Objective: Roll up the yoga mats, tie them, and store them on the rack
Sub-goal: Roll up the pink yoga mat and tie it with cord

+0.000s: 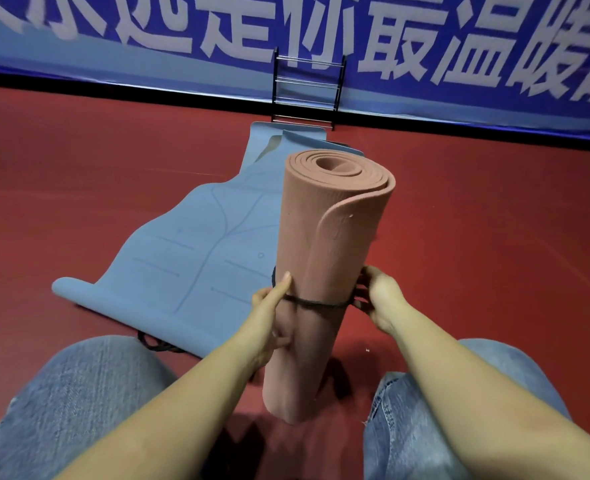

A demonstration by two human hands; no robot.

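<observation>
Slippage first: black cord (316, 302) drawn once round the pink rolled mat (324, 271), low on its length, not yet knotted by the look of it. Left hand (272, 320) wrapped against the roll's side, thumb up along it, pinning the cord there; right hand (378, 299) curled round the cord's other end just beside the roll. Held upright on its end on the red floor (494, 237) between two denim knees. Could unwind from the top, where the outer flap already stands a little proud of the coil, if either grip eases before a knot bites. Could also topple forward onto the blue mat (196, 258), given the narrow foot and the sideways pull.

Room: plenty of bare floor to the right and left. Blue mat spread flat ahead, near edge curled, a second dark cord (155, 344) lying at that edge. Rack (305, 91) well apart, against the blue banner (113, 46), reached only across or around the blue mat.
</observation>
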